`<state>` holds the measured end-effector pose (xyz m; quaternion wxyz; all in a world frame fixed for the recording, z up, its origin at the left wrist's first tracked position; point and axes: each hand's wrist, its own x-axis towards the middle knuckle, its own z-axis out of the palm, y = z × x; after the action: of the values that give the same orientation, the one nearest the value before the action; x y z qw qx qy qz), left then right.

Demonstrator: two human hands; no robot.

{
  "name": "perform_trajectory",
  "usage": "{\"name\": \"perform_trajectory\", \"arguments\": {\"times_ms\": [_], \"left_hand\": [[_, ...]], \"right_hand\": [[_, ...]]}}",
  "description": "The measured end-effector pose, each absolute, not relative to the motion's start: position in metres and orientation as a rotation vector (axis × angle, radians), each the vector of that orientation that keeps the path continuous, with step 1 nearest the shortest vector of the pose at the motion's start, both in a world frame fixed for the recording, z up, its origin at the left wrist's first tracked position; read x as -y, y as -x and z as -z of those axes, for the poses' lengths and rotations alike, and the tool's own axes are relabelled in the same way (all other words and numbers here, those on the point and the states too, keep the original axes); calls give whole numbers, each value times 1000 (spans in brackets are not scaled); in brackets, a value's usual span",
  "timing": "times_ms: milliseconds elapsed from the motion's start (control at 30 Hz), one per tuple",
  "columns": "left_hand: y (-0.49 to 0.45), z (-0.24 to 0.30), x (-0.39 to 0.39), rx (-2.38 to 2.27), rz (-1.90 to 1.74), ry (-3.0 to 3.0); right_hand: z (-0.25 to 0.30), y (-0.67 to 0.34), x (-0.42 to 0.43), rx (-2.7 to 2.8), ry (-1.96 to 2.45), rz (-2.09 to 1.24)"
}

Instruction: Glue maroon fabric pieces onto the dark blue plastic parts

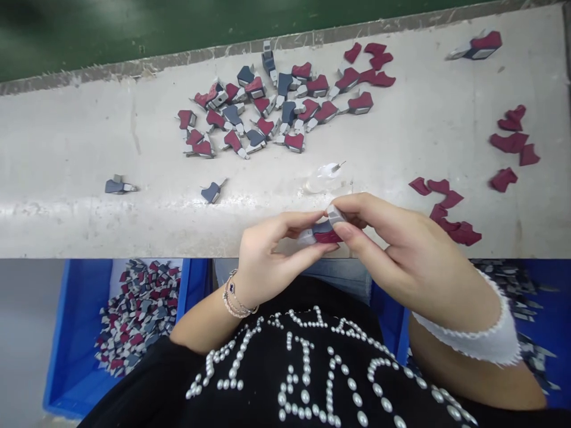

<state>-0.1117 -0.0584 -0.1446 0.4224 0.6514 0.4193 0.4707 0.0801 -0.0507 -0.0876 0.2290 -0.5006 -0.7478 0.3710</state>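
Over the table's front edge, both my hands hold one small plastic part [327,236], maroon, dark blue and light grey. My left hand [272,249] pinches it from the left, thumb below and fingers above. From the right, my right hand [392,244] grips its grey end between thumb and forefinger. The fingers cover much of the part. Just beyond them lies a clear bottle with a thin metal tip [324,177]. Loose maroon pieces [450,214] lie to the right of my right hand.
Many similar assembled parts [254,113] cluster at the table's back middle. Single parts lie at left [116,185] and far right [484,46]. More maroon pieces [510,142] sit at right. Below the edge, a blue bin [57,356] holds a heap of parts; another blue bin [553,309] holds grey pieces.
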Motion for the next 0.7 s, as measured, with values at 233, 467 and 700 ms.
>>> {"name": "perform_trajectory", "arguments": {"times_ms": [233,467,700], "left_hand": [[118,140,63,-1014,-1182,-1492],[113,143,64,-865,-1296,-1365],[127,135,56,-786,-1142,-1528]], "right_hand": [[89,-88,49,2207,1129,-1036],[86,-94,48,2222,1054,-1072],[86,-97,51,2195,1070,-1089]]}}
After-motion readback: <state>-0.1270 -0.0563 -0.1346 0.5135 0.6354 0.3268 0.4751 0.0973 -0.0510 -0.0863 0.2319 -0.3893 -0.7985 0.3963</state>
